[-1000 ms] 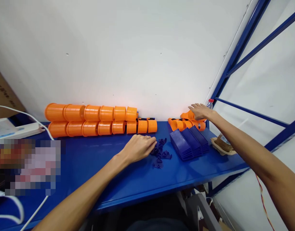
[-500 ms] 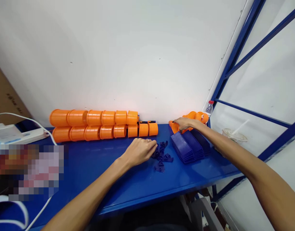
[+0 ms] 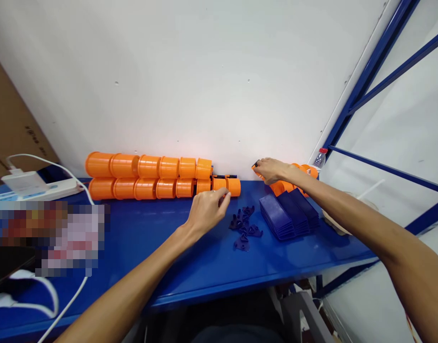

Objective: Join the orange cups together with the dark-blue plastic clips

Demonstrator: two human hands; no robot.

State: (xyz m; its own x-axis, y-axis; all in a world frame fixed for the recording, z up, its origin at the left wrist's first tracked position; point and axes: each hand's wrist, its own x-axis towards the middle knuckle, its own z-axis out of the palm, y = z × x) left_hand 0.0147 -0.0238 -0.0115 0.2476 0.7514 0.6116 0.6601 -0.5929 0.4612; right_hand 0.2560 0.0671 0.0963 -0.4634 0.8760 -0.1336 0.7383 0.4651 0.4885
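Note:
My left hand [image 3: 207, 209] is above the blue tabletop [image 3: 133, 247], in front of the right end of two stacked rows of orange cups [image 3: 147, 188]. Its thumb and fingers are pinched together, and anything between them is hidden. Small dark-blue plastic clips [image 3: 244, 224] lie loose just right of it. Farther right, my right hand [image 3: 274, 170] is closed on an orange cup [image 3: 261, 175] with a dark edge, mostly covered by the fingers. Beneath and behind that hand are more orange cups [image 3: 283, 186], and stacked dark-blue rectangular plates [image 3: 279, 215] lie in front of them.
A white power strip [image 3: 62, 189] with a charger [image 3: 26, 183] and white cables occupies the left side. A red-capped bottle [image 3: 320, 158] stands at the back right beside the blue metal frame [image 3: 362, 90]. The white wall [image 3: 190, 95] closes off the back.
My right hand has raised the orange cup from the right-hand pile. My left hand has come up and away from the loose clips, towards the cup rows. The camera view has shifted slightly.

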